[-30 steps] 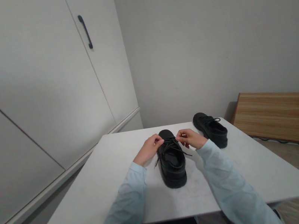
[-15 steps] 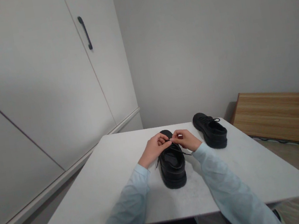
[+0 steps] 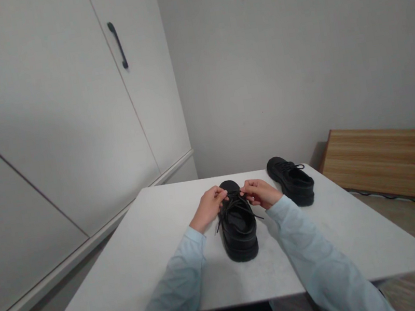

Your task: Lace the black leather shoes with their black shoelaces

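A black lace-up shoe (image 3: pixel 239 232) stands in the middle of the white table (image 3: pixel 137 261), heel toward me, toe pointing away. My left hand (image 3: pixel 210 206) pinches a black lace at the shoe's left side near the tongue. On the other side my right hand (image 3: pixel 261 192) pinches the other lace. The two hands are a short gap apart above the shoe's front. Loose lace ends (image 3: pixel 257 215) trail down both sides of the shoe. Both forearms wear light blue sleeves.
A second black shoe (image 3: pixel 292 180) stands at the table's far right. White cupboard doors with a dark handle (image 3: pixel 118 44) fill the left wall. A wooden board (image 3: pixel 393 160) lies low at the right, beyond the table. A plain grey wall is behind.
My hands came together over the shoe's tongue half a second ago, and have now drawn slightly apart again, each still holding a lace. The shoes have stayed where they were.
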The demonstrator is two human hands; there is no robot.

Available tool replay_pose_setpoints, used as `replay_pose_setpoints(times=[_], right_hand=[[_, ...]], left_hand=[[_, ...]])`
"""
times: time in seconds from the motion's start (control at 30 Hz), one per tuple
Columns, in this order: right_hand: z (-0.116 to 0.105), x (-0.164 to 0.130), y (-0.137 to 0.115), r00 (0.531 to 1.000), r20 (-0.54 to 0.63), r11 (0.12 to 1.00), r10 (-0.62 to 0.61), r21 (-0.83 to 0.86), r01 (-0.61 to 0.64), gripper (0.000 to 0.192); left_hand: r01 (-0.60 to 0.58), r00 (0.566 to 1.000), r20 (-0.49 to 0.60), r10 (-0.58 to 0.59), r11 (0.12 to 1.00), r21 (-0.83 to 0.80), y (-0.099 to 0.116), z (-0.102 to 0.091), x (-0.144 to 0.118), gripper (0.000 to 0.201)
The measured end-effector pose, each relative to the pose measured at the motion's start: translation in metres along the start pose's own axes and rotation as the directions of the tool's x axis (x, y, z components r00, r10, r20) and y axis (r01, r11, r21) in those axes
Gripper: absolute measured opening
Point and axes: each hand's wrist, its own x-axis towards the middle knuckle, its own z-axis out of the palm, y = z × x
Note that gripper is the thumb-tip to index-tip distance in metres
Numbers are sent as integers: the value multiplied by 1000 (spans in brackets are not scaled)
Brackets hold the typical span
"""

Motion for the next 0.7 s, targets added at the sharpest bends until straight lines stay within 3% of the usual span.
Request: replay_pose_setpoints(times=[0.1,0.2,0.33,0.43,0.7], right_hand=[[-2,1,1,1000,5,998,28,58,-28,32],[1,0,1,999,-19,995,28,93,-26,32],[8,0,1,995,-93,999,-26,30,29,38],[9,0,0,995,-73,996,-71,-65,66,43],[9,1,1,989,-102,950,-109,-302,73,43]], left_hand=[[17,999,51,-10,989,-146,1,2,-2,21],[3,999,43,4,986,-164,7,3,-4,24],[-75,997,-18,77,993,94,11,2,-5,23],[-118,991,-32,131,957,265,9,2,-3,21],[-127,991,-9,135,951,282,0,7,0,20]])
